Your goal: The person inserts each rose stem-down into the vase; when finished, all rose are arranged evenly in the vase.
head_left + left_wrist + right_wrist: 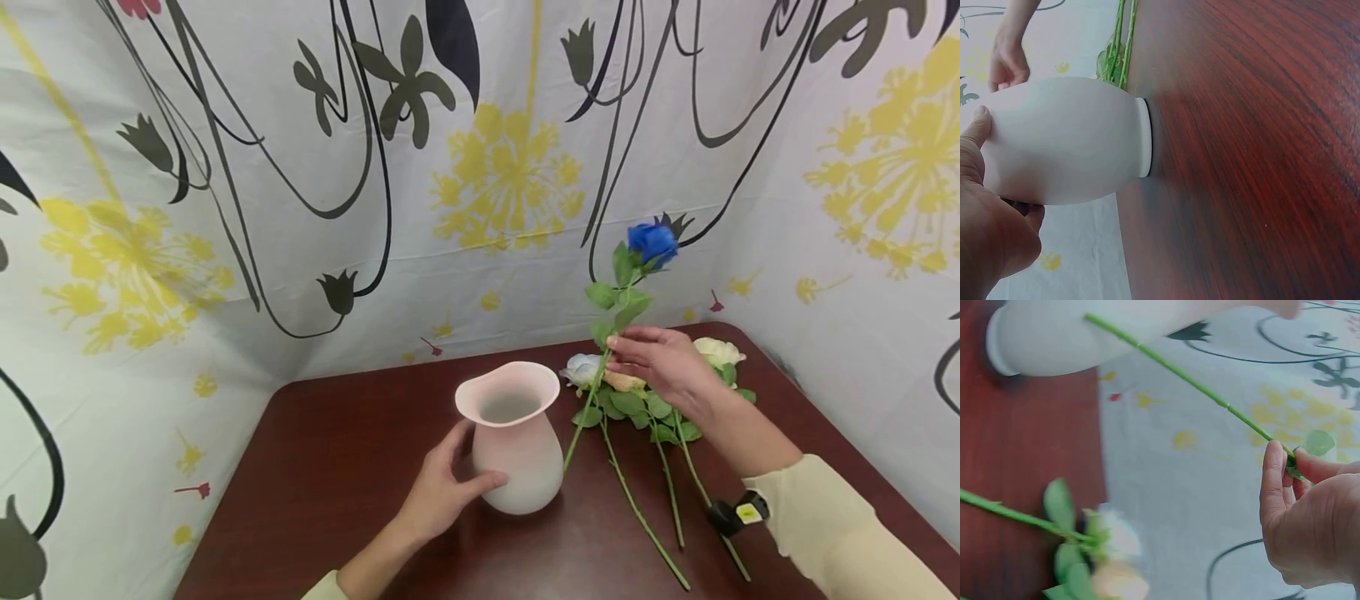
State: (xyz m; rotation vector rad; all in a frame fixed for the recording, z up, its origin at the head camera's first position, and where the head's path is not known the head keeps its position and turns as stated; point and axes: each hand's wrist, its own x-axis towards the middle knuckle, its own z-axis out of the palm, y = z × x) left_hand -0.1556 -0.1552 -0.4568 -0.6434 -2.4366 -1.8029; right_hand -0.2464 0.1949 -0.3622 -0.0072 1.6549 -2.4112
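Note:
A white, wide-mouthed vase (521,462) with a flared, wavy rim stands upright on the table. My left hand (438,492) holds its left side, thumb across the front and fingers round behind; the left wrist view shows the vase's base (1145,137) at the tabletop. To the right, my right hand (675,367) pinches the stem of an artificial blue rose (651,243) just below its leaves. The bloom points up, and the bare stem (1182,376) slants down toward the vase, its lower end overlapping the vase's side in the right wrist view.
On the table's right side lie several more artificial roses, among them a pale blue one (582,369), a peach one (624,381) and a cream one (718,351). Their stems reach toward the front of the dark red-brown table (352,475). Flower-patterned cloth (480,292) hangs behind it.

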